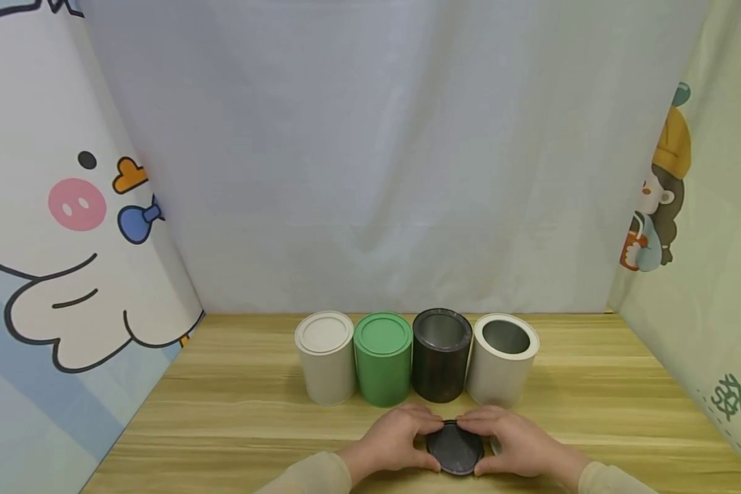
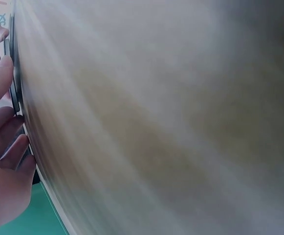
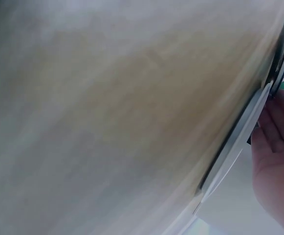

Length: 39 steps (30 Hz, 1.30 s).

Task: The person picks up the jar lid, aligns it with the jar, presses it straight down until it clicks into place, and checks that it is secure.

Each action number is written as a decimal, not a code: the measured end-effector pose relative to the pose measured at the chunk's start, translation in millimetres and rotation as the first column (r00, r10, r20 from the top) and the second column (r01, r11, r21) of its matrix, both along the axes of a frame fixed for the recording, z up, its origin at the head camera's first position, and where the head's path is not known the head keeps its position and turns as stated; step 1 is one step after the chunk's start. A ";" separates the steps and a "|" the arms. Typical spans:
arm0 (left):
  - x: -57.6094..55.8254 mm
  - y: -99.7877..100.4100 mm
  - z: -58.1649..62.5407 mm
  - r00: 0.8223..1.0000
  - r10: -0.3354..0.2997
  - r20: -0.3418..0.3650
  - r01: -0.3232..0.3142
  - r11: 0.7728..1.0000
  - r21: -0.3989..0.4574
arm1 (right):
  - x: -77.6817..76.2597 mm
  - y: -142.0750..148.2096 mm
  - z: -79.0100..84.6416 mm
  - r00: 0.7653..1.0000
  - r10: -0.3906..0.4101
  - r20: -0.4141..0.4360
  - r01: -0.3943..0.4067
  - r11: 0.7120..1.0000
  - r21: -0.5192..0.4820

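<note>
Pale cloth (image 1: 370,137) hangs behind our wood-grained desk (image 1: 234,412), and with the dark lid (image 1: 455,449) as our clock's centre, we find four cans beyond it. Out at ten o'clock, the left-hand white can (image 1: 325,363) wears its lid; towards eleven, so does the green can (image 1: 383,363). Straight up at twelve, the black can (image 1: 441,367) stands uncovered, as does the right-hand white can (image 1: 500,374) at one. We'd call that half done: two covered, two bare, and we judge those last two are what's left. Now to the lid itself: round, near-black, thinly rimmed, a greyish sheen across its face, right at the front. The left hand (image 1: 398,442) has it from nine o'clock, the right hand (image 1: 519,441) from three, each grip narrowed to the lid's edge, thumbs near, fingertips far. Beside it, we catch a pale lid (image 3: 234,142), mostly hidden overhead by the right hand.
</note>
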State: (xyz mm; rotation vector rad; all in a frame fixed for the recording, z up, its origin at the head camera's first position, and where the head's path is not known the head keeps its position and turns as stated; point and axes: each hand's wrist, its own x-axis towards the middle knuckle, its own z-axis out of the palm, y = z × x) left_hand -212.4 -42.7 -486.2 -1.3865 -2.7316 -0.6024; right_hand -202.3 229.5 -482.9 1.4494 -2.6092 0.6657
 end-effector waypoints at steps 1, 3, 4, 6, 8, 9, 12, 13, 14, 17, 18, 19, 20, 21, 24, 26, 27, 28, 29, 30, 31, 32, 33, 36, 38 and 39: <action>0.0 0.0 -0.1 1.000 -0.002 0.006 0.002 1.000 0.005 | -0.1 0.3 0.2 1.000 0.001 0.012 -0.001 1.000 -0.006; 0.1 -0.2 0.1 1.000 -0.005 0.021 0.005 1.000 0.016 | 0.0 0.7 0.9 0.999 0.008 0.035 -0.007 1.000 -0.021; 0.2 -0.3 0.2 1.000 -0.009 0.027 0.008 1.000 0.023 | 0.1 1.0 1.3 0.999 0.012 0.050 -0.011 0.999 -0.031; 0.3 -0.4 0.4 0.999 -0.015 0.034 0.014 0.999 0.040 | 0.2 1.2 1.9 0.998 0.024 0.066 -0.021 0.998 -0.054; 1.0 -0.5 1.0 0.999 -0.021 0.045 0.018 0.998 0.058 | 0.4 1.6 2.4 0.996 0.035 0.078 -0.028 0.996 -0.079; 1.4 -0.6 1.0 0.999 -0.024 0.043 0.021 0.998 0.067 | 0.7 1.9 2.8 0.996 0.038 0.082 -0.030 0.995 -0.093; 2.4 -1.3 1.7 0.998 -0.027 0.048 0.023 0.995 0.099 | 1.9 3.3 3.8 0.996 0.028 0.083 -0.018 0.992 -0.124; 2.8 -1.7 2.0 0.998 -0.028 0.053 0.022 0.993 0.113 | 2.3 3.8 4.0 0.997 0.022 0.079 -0.011 0.991 -0.132; 2.9 -2.3 2.4 0.998 -0.029 0.055 0.022 0.992 0.127 | 2.7 4.2 4.5 0.997 0.019 0.072 -0.009 0.990 -0.142; 3.4 -4.6 5.4 0.996 -0.031 0.085 0.015 0.984 0.177 | 3.6 4.8 6.1 0.998 0.004 0.056 0.005 0.987 -0.159; 3.5 -5.4 6.9 0.995 -0.032 0.096 0.013 0.981 0.193 | 3.9 4.8 6.8 0.999 0.005 0.050 0.004 0.986 -0.165; 3.4 -6.0 8.3 0.994 -0.033 0.107 0.010 0.978 0.208 | 4.3 4.7 8.1 0.999 0.005 0.049 0.004 0.985 -0.173; 3.2 -6.5 10.0 0.993 -0.036 0.113 0.010 0.975 0.224 | 4.7 4.5 9.6 0.999 0.005 0.049 0.004 0.984 -0.179; 2.9 -7.0 11.7 0.992 -0.036 0.122 0.006 0.971 0.237 | 5.0 4.2 11.1 0.999 0.001 0.044 0.008 0.983 -0.184; 1.6 -7.9 17.2 0.991 -0.032 0.128 -0.003 0.964 0.265 | 5.8 3.2 16.8 1.000 -0.007 0.027 0.012 0.979 -0.201; 1.3 -8.5 21.2 0.992 -0.030 0.120 -0.005 0.960 0.281 | 6.1 2.6 21.0 1.000 -0.015 0.010 0.017 0.977 -0.214; 1.4 -8.9 23.3 0.992 -0.029 0.121 -0.007 0.957 0.290 | 6.1 2.2 23.3 1.000 -0.017 0.004 0.017 0.975 -0.222; 1.7 -9.2 25.6 0.993 -0.029 0.118 -0.007 0.953 0.302 | 6.1 1.9 25.5 1.000 -0.015 0.008 0.016 0.972 -0.233; 2.0 -9.5 27.7 0.994 -0.030 0.109 -0.007 0.949 0.316 | 5.8 1.7 27.9 1.000 -0.009 0.000 0.009 0.970 -0.242; 2.4 -9.8 29.9 0.994 -0.029 0.101 -0.006 0.943 0.332 | 5.1 1.5 30.3 1.000 -0.002 -0.005 0.001 0.967 -0.254; 2.8 -10.2 32.2 0.995 -0.027 0.097 -0.008 0.938 0.348 | 4.3 1.3 32.6 1.000 0.008 -0.010 -0.010 0.964 -0.266; 3.1 -10.4 34.4 0.995 -0.024 0.093 -0.011 0.932 0.363 | 3.4 1.1 35.1 1.000 0.017 -0.015 -0.020 0.961 -0.275; 3.2 -10.6 36.5 0.996 -0.020 0.085 -0.014 0.926 0.378 | 2.3 1.1 37.9 0.999 0.027 -0.019 -0.031 0.958 -0.285; 2.9 -11.3 43.8 0.998 -0.006 0.058 -0.019 0.910 0.414 | -0.4 0.9 46.5 0.999 0.038 -0.028 -0.044 0.952 -0.304; 1.9 -11.7 49.3 0.999 0.000 0.039 -0.017 0.900 0.436 | -1.2 0.5 52.6 0.999 0.027 -0.032 -0.036 0.951 -0.309; 1.4 -12.0 52.3 1.000 0.003 0.030 -0.016 0.896 0.444 | -1.4 0.1 55.4 0.999 0.020 -0.036 -0.031 0.950 -0.312</action>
